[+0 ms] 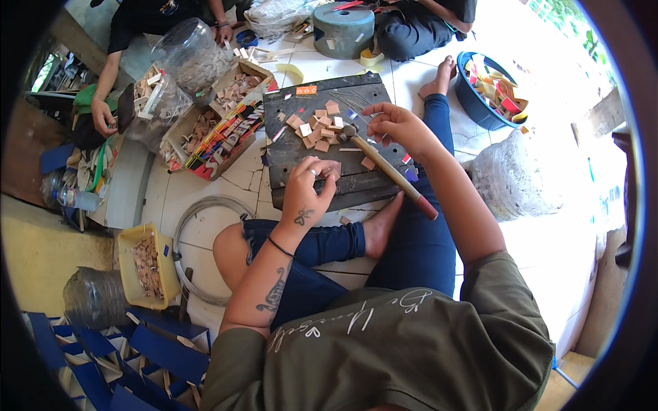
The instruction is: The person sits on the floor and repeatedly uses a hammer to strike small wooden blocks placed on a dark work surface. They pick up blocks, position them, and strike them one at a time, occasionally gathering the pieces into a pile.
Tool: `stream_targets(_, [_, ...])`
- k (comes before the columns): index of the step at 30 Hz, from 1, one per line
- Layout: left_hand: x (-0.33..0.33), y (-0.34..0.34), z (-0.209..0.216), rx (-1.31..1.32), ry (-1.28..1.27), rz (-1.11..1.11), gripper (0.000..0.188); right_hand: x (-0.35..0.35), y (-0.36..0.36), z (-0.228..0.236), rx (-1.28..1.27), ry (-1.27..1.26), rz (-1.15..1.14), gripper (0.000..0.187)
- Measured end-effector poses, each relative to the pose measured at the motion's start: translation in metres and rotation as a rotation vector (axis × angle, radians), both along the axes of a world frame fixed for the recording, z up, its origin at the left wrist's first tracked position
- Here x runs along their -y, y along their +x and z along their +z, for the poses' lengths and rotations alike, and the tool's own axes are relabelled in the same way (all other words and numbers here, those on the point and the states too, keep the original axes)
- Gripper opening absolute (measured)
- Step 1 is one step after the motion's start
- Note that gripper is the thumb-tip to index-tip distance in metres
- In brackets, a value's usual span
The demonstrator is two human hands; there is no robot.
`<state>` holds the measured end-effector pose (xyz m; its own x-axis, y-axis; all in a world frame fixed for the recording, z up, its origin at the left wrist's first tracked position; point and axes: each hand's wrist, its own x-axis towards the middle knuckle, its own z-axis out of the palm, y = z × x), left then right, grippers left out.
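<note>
My left hand [312, 183] is closed over the near part of a black board [288, 147], with a small brown wooden block [332, 168] between thumb and fingers. Raised over the board's right side, my right hand [395, 130] is pinched; what its fingertips hold is too thin to make out. Between my hands lies a hammer [392, 171], its head on the board and its red-ended handle reaching past the near edge toward my leg. Several small square wooden blocks [317, 130] are heaped mid-board. Thin wires [349, 99] lie beyond them.
At the left are a cardboard box [229, 140] of wooden pieces, a coil of wire [179, 229] and a yellow basin [125, 257]. A blue tub [473, 109] of offcuts and a plastic-wrapped bundle [517, 178] stand right. Two people sit beyond the board, near a grey-blue drum [343, 34].
</note>
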<state>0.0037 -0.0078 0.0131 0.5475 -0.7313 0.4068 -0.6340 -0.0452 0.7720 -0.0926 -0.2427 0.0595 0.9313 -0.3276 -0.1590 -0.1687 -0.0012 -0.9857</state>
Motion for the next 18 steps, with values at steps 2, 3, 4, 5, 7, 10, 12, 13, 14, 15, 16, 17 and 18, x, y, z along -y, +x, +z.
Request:
stream_targets(2, [-0.002,0.002,-0.001,0.028,0.065,-0.04,0.021,-0.01,-0.005,0.004,0.071,0.131,0.042,0.033])
stream_targets(3, [-0.003,0.003,0.0,0.03,0.108,-0.057,0.023,-0.017,-0.008,0.006,0.107,0.197,0.065,0.031])
stream_targets(4, [-0.003,0.002,0.001,0.082,0.064,-0.028,0.026,-0.023,-0.01,0.009,0.13,0.198,0.07,0.03])
stream_targets(5, [-0.001,0.0,0.004,0.124,0.03,0.003,0.028,-0.03,-0.012,0.012,0.153,0.2,0.074,0.03])
stream_targets(7, [0.0,-0.003,0.013,0.217,-0.046,0.05,0.035,-0.047,-0.021,0.02,0.162,0.112,-0.024,0.028])
stream_targets(10, [0.0,-0.016,0.032,-0.292,-0.187,-0.017,0.032,-0.074,-0.039,0.034,0.258,-0.564,-0.12,0.023])
stream_targets(12, [0.002,-0.02,0.046,-0.471,-0.282,-0.041,0.027,-0.089,-0.046,0.042,0.31,-0.671,-0.179,0.024])
stream_targets(13, [0.003,-0.021,0.052,-0.484,-0.297,-0.037,0.025,-0.096,-0.049,0.045,0.35,-0.712,-0.197,0.025])
stream_targets(14, [0.004,-0.022,0.058,-0.492,-0.324,-0.043,0.024,-0.101,-0.051,0.047,0.385,-0.75,-0.219,0.025])
stream_targets(15, [0.004,-0.023,0.063,-0.419,-0.294,0.0,0.02,-0.103,-0.054,0.05,0.394,-0.729,-0.204,0.024])
stream_targets(16, [0.001,-0.026,0.066,-0.472,-0.316,-0.034,0.018,-0.106,-0.058,0.052,0.393,-0.702,-0.189,0.024])
stream_targets(17, [-0.001,-0.028,0.07,-0.531,-0.333,-0.065,0.016,-0.108,-0.062,0.053,0.392,-0.675,-0.174,0.024])
stream_targets(18, [-0.002,-0.029,0.073,-0.582,-0.354,-0.098,0.015,-0.109,-0.065,0.053,0.403,-0.473,-0.143,0.024])
